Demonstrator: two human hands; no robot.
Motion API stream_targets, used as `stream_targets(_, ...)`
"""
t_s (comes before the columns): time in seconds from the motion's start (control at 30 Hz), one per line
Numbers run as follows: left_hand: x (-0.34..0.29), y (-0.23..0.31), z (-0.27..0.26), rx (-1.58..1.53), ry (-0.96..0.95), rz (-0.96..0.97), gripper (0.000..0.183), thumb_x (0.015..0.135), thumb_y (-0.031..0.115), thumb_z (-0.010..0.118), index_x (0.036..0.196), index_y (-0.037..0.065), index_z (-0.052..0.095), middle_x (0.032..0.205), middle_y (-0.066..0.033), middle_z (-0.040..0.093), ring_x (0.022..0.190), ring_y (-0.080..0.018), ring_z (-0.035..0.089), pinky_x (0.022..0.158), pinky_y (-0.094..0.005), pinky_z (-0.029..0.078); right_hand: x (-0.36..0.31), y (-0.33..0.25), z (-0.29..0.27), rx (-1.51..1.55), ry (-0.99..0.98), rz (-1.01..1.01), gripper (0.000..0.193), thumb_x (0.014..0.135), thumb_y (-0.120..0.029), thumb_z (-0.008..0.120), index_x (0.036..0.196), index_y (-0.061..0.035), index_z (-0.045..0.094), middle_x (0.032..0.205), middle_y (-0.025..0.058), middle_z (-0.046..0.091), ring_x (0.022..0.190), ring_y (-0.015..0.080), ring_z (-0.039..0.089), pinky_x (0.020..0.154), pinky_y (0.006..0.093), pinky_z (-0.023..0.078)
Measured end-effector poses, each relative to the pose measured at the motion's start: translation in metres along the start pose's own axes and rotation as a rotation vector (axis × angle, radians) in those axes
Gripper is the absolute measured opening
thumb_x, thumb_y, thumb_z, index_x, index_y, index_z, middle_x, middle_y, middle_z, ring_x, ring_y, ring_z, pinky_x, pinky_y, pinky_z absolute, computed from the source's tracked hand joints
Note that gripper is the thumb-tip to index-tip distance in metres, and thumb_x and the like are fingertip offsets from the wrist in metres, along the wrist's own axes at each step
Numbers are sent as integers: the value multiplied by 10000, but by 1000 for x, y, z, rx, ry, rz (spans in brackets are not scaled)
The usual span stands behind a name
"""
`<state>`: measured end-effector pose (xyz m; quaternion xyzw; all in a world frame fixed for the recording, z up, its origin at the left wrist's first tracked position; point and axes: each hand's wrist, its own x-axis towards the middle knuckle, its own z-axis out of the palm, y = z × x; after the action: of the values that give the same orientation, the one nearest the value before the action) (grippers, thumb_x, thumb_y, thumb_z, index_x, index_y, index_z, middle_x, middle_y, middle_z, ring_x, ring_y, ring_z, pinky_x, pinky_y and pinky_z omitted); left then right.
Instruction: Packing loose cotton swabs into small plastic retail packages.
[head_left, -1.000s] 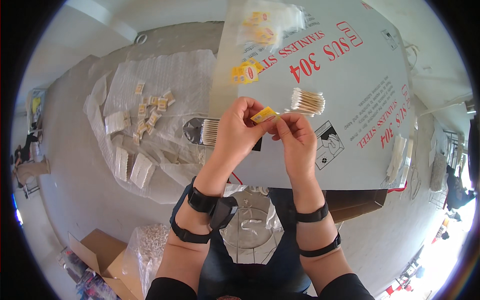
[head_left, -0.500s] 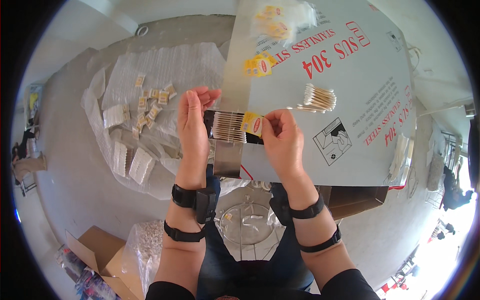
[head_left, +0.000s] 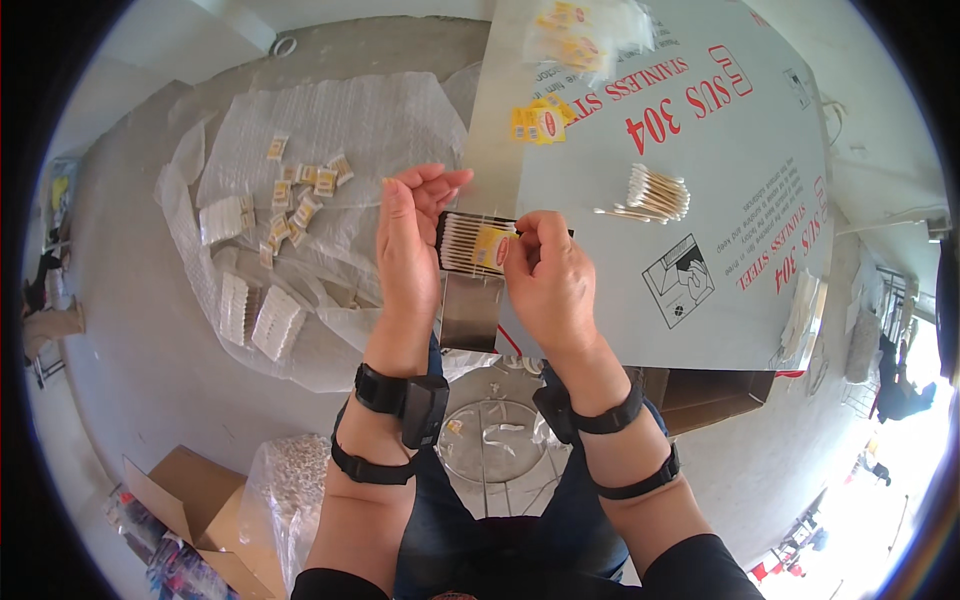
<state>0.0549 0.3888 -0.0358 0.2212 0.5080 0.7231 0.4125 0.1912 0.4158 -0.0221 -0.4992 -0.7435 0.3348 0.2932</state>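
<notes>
A row of cotton swabs lies side by side on a dark strip at the table's left edge. Over the right part of the row sits a yellow card with a red oval, pinched at its right edge by my right hand. Just left of the swabs, my left hand is held up with its fingers stretched out and nothing in it. A pile of loose cotton swabs rests on the table to the right. More yellow cards lie farther back.
The table has a printed grey film. At its far edge is a clear bag with yellow cards. On the left, plastic sheeting bears small packs and white swab bundles. A cardboard box stands at lower left.
The yellow card has moved left and now lies over the swabs, with my right hand following it. My left hand remains open beside the row. The whole view has shifted slightly.
</notes>
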Motion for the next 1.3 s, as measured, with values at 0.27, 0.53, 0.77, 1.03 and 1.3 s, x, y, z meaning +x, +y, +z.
stream_targets(0.27, 0, -1, 2, -79, -12, -21, 543, 1011, 464, 245, 1122, -8, 490, 1079, -192, 610, 1053, -230, 566, 1000, -360, 394, 3, -7, 10, -91, -10, -123, 141, 794, -35, 598, 899, -44, 504, 741, 115, 597, 680, 310, 592, 578, 403, 463)
stream_targets(0.53, 1, -1, 4, -100, 9, -1, 525, 1014, 445, 281, 1106, -19, 511, 1045, -175, 608, 1061, -234, 567, 989, -354, 383, 6, -10, 7, -95, 28, -176, 148, 769, -16, 630, 883, -41, 540, 715, 96, 582, 652, 291, 583, 585, 381, 460)
stream_targets(0.77, -2, 0, 11, 56, -7, 131, 491, 1025, 406, 263, 1119, -16, 496, 1049, -183, 603, 1059, -250, 573, 987, -382, 389, 23, 43, -61, -265, 250, -92, 176, 734, 9, 637, 893, -59, 605, 869, 104, 594, 842, 305, 571, 715, 402, 477)
stream_targets(1.03, -6, -7, 38, 77, -80, 182, 476, 1023, 382, 263, 1126, -12, 510, 1079, -203, 601, 1070, -269, 568, 1012, -401, 369, 27, 76, -99, -440, 260, -127, 222, 708, 22, 646, 907, -75, 669, 932, 68, 606, 901, 294, 551, 807, 391, 457)
stream_targets(1.3, -15, -22, 62, 166, -176, 183, 447, 1035, 340, 253, 1119, -16, 511, 1075, -176, 602, 1045, -255, 576, 991, -389, 394, 23, 79, -100, -303, 95, -190, 211, 683, 40, 644, 867, -61, 667, 933, 58, 615, 885, 280, 557, 757, 375, 478)
